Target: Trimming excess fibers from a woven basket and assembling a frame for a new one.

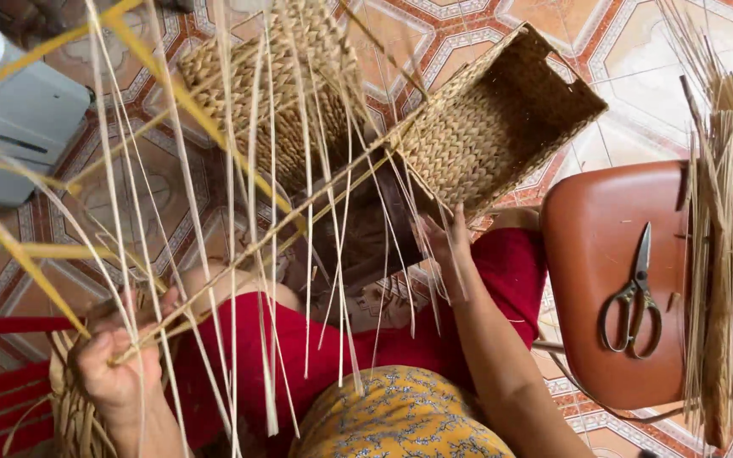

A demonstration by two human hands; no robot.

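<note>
Left hand (pixel 112 360) clenches strands (pixel 239 254) running diagonally up to basket (pixel 494 127); right hand (pixel 444 242), nearer, grips its lower edge

No packages, labels, signs or screens in view.

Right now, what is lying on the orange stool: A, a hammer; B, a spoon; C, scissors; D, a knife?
C: scissors lie flat on the orange stool, beside a bundle of straw.
</note>
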